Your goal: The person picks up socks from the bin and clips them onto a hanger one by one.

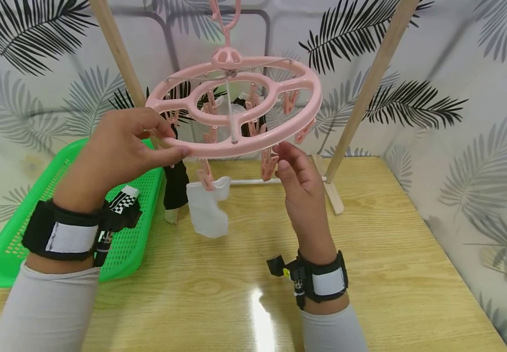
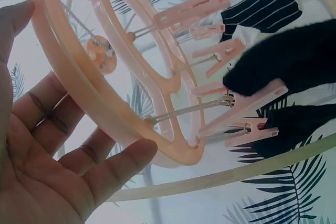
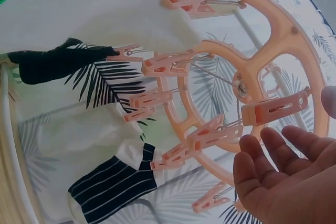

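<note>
A round pink clip hanger (image 1: pixel 275 142) hangs by its hook, with pink clothespins below it. My left hand (image 1: pixel 119 146) holds its near-left rim, thumb in front and fingers curled behind. The right hand (image 1: pixel 303 188) is at the near-right rim, beside a clothespin (image 1: pixel 269 165) with no sock in it. In the right wrist view its fingers are loosely bent next to that clothespin (image 3: pixel 275 111). A white sock (image 1: pixel 209 208) hangs from a front clothespin. A black sock (image 1: pixel 175 188) hangs at the left, and a striped sock (image 3: pixel 118 187) farther back.
A green basket (image 1: pixel 141 234) stands on the left with a checkered black-and-white sock (image 1: pixel 124 199) in it. Wooden posts (image 1: pixel 367 93) rise on both sides, joined low by a white rod (image 1: pixel 253 182). Beneath is a wood-grain table (image 1: pixel 218 303); leaf-patterned cloth surrounds it.
</note>
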`<state>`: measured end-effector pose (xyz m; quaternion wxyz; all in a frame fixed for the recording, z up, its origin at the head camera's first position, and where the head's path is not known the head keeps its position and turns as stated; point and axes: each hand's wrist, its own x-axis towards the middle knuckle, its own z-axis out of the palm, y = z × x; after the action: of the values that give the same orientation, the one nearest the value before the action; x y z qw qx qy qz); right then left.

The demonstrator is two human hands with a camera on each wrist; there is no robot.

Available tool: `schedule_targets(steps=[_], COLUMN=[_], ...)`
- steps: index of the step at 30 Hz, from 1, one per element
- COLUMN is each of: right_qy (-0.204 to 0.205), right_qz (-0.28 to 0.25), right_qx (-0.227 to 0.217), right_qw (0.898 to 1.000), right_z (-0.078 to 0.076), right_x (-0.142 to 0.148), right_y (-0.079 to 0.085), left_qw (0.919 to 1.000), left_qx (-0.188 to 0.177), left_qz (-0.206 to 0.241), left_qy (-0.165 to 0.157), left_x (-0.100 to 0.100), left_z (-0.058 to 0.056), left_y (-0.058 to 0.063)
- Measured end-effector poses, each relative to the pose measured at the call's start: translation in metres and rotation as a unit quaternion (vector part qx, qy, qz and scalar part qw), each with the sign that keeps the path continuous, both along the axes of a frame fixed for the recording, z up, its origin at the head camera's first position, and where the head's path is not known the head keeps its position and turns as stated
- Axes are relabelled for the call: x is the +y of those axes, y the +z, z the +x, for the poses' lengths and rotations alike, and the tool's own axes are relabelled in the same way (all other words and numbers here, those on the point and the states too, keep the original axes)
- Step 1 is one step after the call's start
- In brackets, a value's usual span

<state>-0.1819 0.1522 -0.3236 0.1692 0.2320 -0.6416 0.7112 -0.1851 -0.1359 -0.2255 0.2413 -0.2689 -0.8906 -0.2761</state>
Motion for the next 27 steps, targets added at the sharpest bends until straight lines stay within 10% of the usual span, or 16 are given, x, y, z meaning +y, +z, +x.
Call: schedule_targets(steps=[27], right_qy=[0.095], right_qz=[0.022], right_qx=[-0.028], right_qw=[0.995], right_z=[0.004], right_x=[-0.006], right_y=[0.000], left_qw=[0.9982], left_qx=[0.022], left_qz=[-0.040], left_qy=[-0.039], left_x=[-0.005], left_z=[-0.014], left_y=[0.001])
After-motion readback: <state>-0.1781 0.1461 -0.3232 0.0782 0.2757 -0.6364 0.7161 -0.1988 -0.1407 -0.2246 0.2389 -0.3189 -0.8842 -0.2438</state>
